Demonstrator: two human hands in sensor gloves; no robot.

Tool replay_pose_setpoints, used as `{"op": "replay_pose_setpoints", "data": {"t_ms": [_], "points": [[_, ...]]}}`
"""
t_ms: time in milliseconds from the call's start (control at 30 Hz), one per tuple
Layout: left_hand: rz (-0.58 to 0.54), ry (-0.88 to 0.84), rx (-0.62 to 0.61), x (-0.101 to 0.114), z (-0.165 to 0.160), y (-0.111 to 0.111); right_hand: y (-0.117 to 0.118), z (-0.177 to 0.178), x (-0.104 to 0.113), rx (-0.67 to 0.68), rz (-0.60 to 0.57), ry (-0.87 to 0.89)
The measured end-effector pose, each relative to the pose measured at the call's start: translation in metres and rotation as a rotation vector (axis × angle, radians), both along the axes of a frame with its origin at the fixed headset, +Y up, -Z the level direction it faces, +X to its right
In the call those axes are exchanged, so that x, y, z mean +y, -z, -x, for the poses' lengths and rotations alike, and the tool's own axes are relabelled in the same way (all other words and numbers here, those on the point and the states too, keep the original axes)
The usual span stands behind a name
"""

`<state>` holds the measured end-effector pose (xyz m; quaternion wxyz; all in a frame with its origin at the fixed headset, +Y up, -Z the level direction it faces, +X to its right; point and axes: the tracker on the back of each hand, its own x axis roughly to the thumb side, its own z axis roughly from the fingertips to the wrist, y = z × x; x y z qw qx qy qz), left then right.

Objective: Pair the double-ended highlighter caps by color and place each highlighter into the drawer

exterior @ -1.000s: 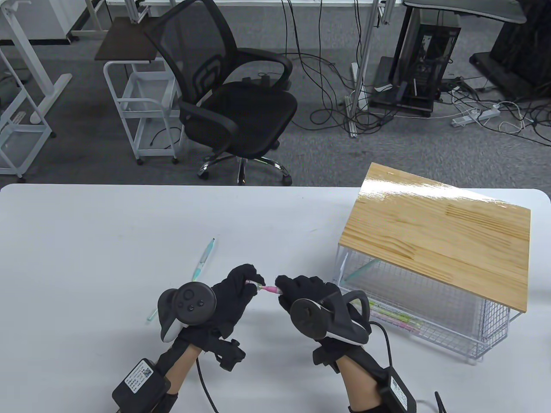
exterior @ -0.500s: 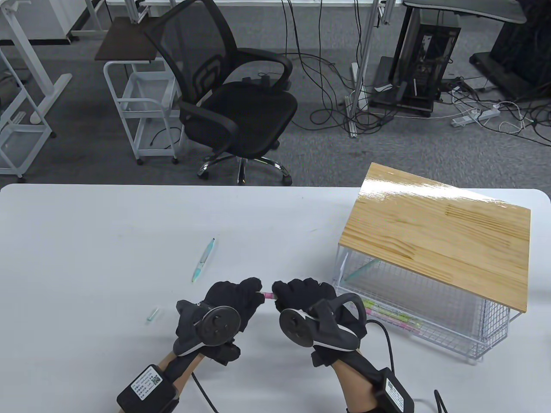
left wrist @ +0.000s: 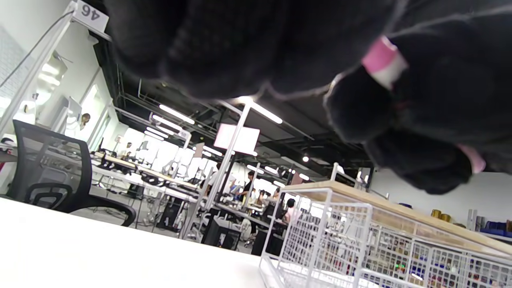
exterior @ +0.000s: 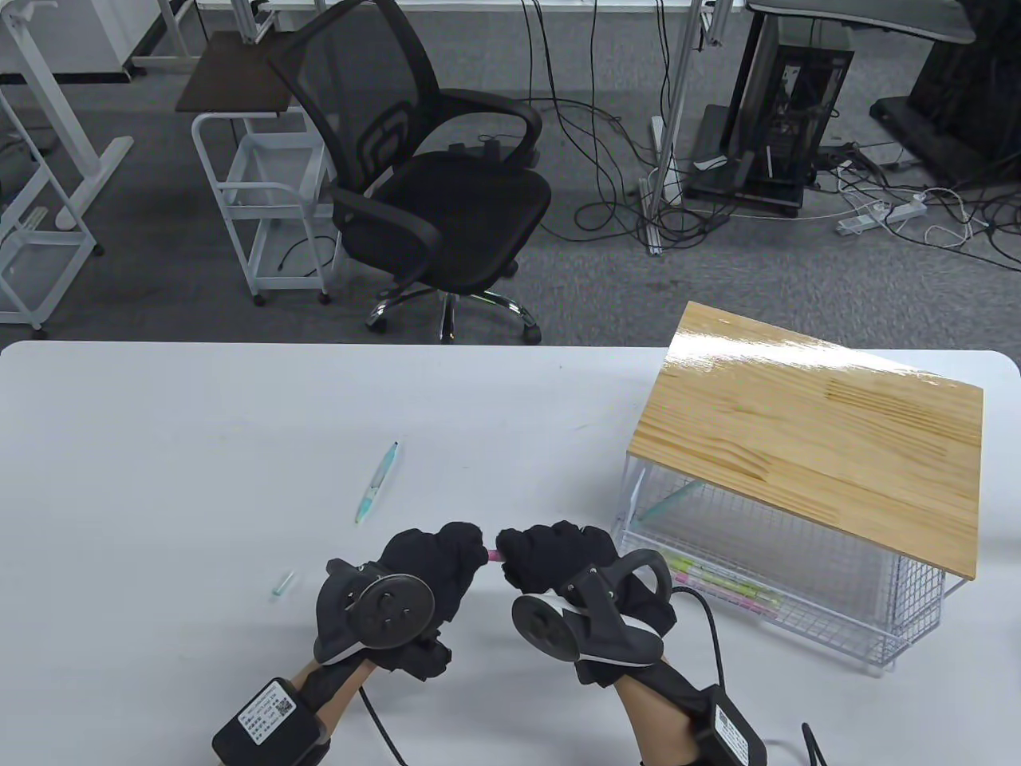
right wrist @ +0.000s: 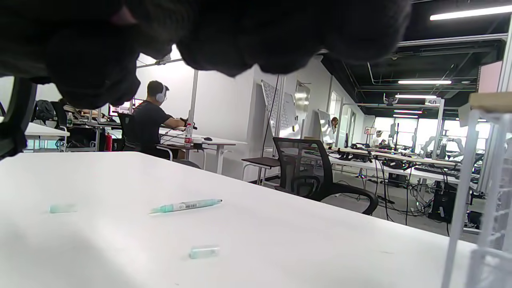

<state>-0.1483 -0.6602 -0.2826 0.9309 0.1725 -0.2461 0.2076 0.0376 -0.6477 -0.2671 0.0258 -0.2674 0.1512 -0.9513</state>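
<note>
Both gloved hands meet low in the table view, fingertips almost touching. A pink highlighter (exterior: 494, 554) bridges them, with only a short pink bit showing. My left hand (exterior: 467, 552) grips its left end and my right hand (exterior: 517, 552) grips its right end. In the left wrist view a pink-and-white piece (left wrist: 384, 60) shows between curled black fingers (left wrist: 360, 108). A teal highlighter (exterior: 376, 481) lies on the table beyond the hands, also seen as a teal highlighter (right wrist: 186, 206) in the right wrist view. A loose teal cap (exterior: 282, 582) lies left of my left hand.
A wire drawer unit (exterior: 806, 618) under a wooden top (exterior: 814, 435) stands right of my right hand, with several highlighters (exterior: 718, 582) in its pulled-out drawer. In the right wrist view two teal caps (right wrist: 63, 208) (right wrist: 204, 251) lie on the white table (exterior: 159, 447). An office chair (exterior: 431, 183) stands beyond the table.
The hands have drawn together, so less of the pink highlighter shows between them. My left hand has turned and moved right, uncovering the teal cap.
</note>
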Motion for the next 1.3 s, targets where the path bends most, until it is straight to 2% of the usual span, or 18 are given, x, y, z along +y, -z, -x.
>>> {"op": "replay_pose_setpoints", "data": {"t_ms": [200,300,400,500,633,733,1033,1167,1300], "points": [[0.041,0.002,0.008,0.006,-0.004,0.004,0.004,-0.013,0.010,-0.073,0.041,0.020],[0.058,0.039,0.050,0.007,0.002,0.004,0.005,-0.040,0.024,-0.258,0.014,-0.012],[0.081,0.004,0.076,0.005,0.013,0.008,0.009,-0.075,0.030,-0.424,-0.011,0.023],[0.113,-0.047,0.105,0.006,0.024,0.015,0.016,-0.111,0.028,-0.569,0.071,0.073],[0.136,-0.087,0.136,0.004,0.034,0.022,0.026,-0.142,0.016,-0.681,0.186,0.110],[0.148,-0.092,0.164,0.003,0.041,0.026,0.034,-0.158,0.002,-0.701,0.264,0.109],[0.183,-0.124,0.215,-0.001,0.056,0.034,0.051,-0.176,-0.036,-0.787,0.420,0.053],[0.193,-0.124,0.224,-0.004,0.058,0.036,0.053,-0.183,-0.044,-0.786,0.468,0.092],[0.200,-0.116,0.232,-0.005,0.059,0.038,0.054,-0.183,-0.046,-0.784,0.465,0.095]]}}
